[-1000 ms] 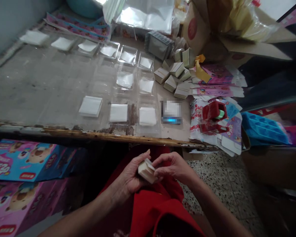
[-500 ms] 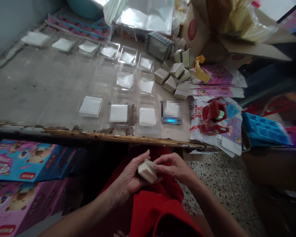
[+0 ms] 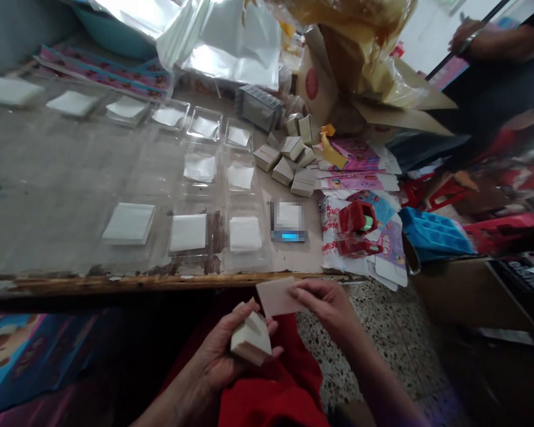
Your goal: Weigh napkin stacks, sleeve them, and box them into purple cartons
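My left hand (image 3: 225, 356) is closed round a small stack of pale square sheets (image 3: 249, 341), held low over my red-clothed lap. My right hand (image 3: 327, 305) pinches one thin pale sheet (image 3: 276, 296) just above and right of the stack, near the table's worn front edge (image 3: 160, 281). On the table lie several clear plastic trays, some with a white square pad inside, such as the pad (image 3: 244, 233) nearest my hands and its neighbour pad (image 3: 188, 232).
A pile of small pale packets (image 3: 287, 160) sits mid-table beside pink printed cards (image 3: 360, 169). A red tape dispenser (image 3: 356, 225) and a blue moulded tray (image 3: 434, 234) lie at right. Another person's arm (image 3: 493, 38) shows top right. Printed boxes (image 3: 22, 356) stand at lower left.
My right hand has lifted one sheet off the stack and moved it up and right. The view has swung right, so the table contents have shifted left.
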